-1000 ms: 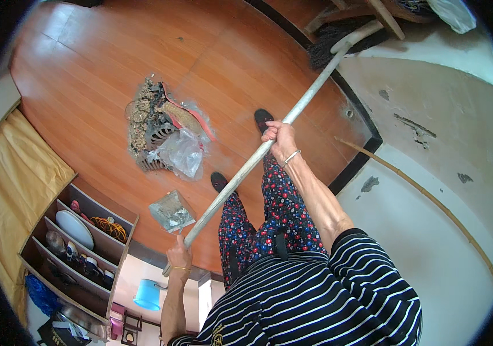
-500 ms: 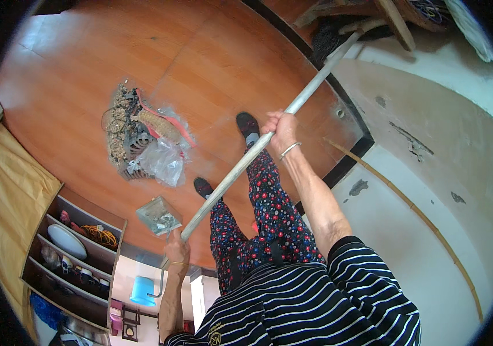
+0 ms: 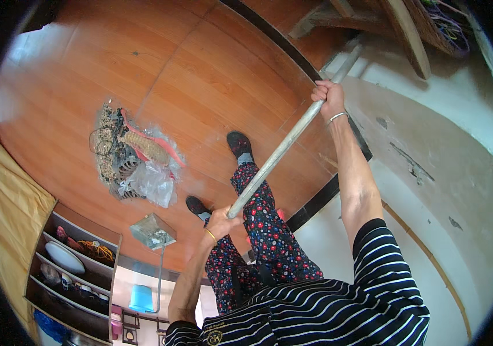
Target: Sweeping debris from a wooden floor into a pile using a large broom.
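Observation:
My right hand [image 3: 330,97] is wrapped round the upper part of a long pale broom handle [image 3: 278,154]. Near the handle's lower end my left hand [image 3: 223,222] grips it too. The handle slants from in front of my legs up to the wooden furniture at the upper right, where its far end blurs and the bristles cannot be made out. On the floor to the left lies a pile of sweepings [image 3: 114,153], with a clear plastic bag [image 3: 154,183], a red strip and grey dust in it. A long-handled dustpan [image 3: 153,230] with debris inside stands left of my left hand.
A wooden frame [image 3: 405,34] stands at the upper right by a worn pale wall [image 3: 431,138]. A bamboo stick [image 3: 425,248] leans along that wall. A shelf unit [image 3: 79,248], a yellow curtain [image 3: 10,213] and a blue bucket [image 3: 141,298] are at the lower left.
Both hands have moved right with the broom, the right one also farther up. The dark bristles, visible before at the upper right, no longer show clearly. The dustpan's handle is more exposed.

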Available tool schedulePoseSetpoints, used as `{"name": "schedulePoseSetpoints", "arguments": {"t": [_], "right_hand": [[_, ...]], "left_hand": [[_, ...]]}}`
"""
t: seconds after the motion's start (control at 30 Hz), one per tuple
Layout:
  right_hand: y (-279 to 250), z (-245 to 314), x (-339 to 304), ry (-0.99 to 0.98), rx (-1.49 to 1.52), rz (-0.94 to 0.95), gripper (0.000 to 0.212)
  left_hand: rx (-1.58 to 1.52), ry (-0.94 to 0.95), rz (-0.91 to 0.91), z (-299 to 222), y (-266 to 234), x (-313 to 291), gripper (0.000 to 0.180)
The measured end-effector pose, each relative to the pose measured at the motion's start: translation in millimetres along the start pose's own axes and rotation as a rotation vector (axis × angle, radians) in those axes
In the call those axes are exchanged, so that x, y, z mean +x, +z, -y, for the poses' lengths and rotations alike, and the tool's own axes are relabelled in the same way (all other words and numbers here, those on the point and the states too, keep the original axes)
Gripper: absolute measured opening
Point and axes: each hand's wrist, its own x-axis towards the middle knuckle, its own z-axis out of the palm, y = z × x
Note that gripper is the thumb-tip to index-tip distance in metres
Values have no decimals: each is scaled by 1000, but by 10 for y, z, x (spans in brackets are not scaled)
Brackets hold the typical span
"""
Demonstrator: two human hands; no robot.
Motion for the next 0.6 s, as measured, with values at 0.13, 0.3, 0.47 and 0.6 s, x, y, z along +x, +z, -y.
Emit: {"name": "schedulePoseSetpoints", "arguments": {"t": [0.13, 0.3, 0.47, 0.6], "right_hand": [[82, -3, -134, -38, 99, 68, 27], [45, -299, -591, -9, 58, -76, 22], [-101, -946, -1525, -83, -200, -356, 26], [112, -1507, -2193, -32, -250, -460, 20]], "left_hand": [[-94, -210, 163, 16, -102, -152, 25], [122, -119, -172, 179, 143, -817, 26], [181, -231, -48, 829, 339, -1725, 28], [93, -373, 26, 1712, 265, -2408, 31]]}}
